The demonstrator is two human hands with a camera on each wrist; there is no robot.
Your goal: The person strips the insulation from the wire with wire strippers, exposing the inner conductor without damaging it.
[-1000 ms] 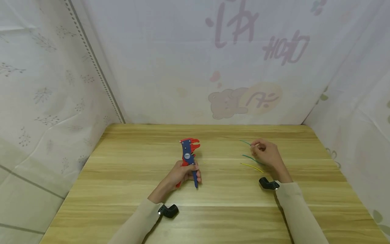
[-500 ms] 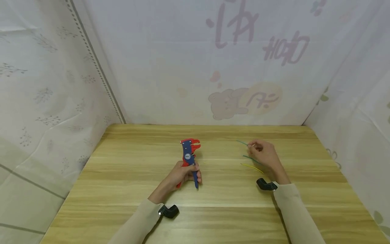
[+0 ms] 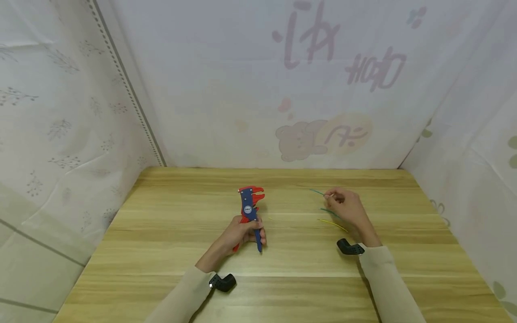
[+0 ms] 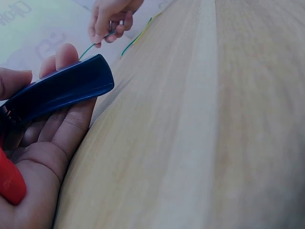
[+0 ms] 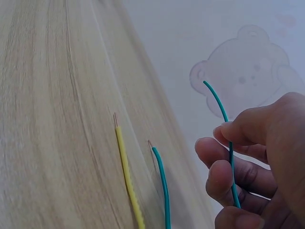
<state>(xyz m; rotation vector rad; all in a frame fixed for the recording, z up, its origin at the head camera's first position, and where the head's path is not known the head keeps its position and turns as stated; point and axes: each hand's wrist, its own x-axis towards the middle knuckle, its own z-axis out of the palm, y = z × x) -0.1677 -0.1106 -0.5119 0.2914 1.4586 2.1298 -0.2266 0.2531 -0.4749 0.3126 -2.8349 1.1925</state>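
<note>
My left hand (image 3: pixel 243 232) grips a red and blue wire stripper (image 3: pixel 247 204) by its handles, its red jaws upward and parted. In the left wrist view the blue handle (image 4: pixel 62 90) lies across the fingers. My right hand (image 3: pixel 347 207) pinches a green wire (image 5: pixel 231 162) between thumb and fingers, its tip pointing up and leftward. No bare copper shows at that tip. Below the right hand, a second green wire (image 5: pixel 163 186) and a yellow wire (image 5: pixel 126 174) lie on the table, both with bare copper ends.
A tiny yellow scrap (image 3: pixel 270 218) lies on the wooden table (image 3: pixel 291 291), just right of the stripper. Printed cloth (image 3: pixel 218 103) hangs behind the table and along both sides. A black camera (image 3: pixel 349 247) sits on each wrist.
My right hand has drifted a little to the left with the green wire. The left hand and the wire stripper stay almost where they were; the head view tilts slightly.
</note>
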